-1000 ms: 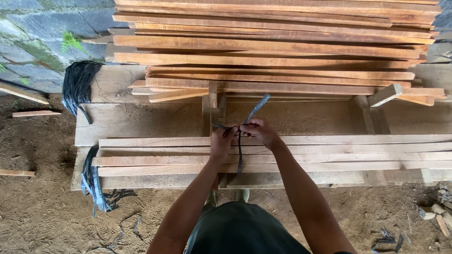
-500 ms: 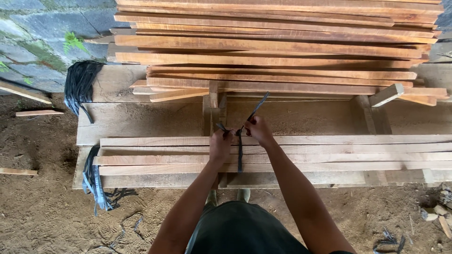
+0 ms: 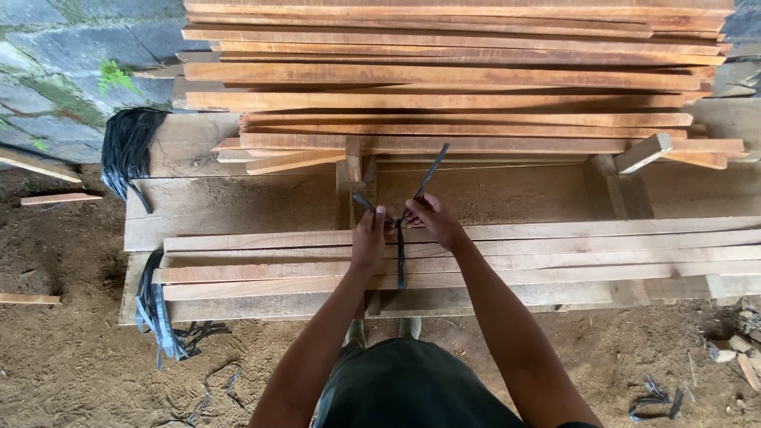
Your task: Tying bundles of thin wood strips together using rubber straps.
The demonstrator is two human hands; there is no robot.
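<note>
Dark plastic strap (image 3: 400,257) runs up and over a small bundle of wooden slats (image 3: 555,257) lying along the near edge of the worktop (image 3: 238,202), and both hands meet on top of it. The left hand (image 3: 369,236) has its fingers pinched shut on the short strap end that pokes out to the left. The right hand (image 3: 434,222) has its fingers closed tight on the longer end, which sticks up and away toward the far side. Beyond the hands, a big stack of slats (image 3: 452,79) fills the back of the worktop, with a bunch of black straps (image 3: 127,147) draped over its left corner. Compared with a second ago, both hands sit a little farther from the body, and the long end stands straighter.
</note>
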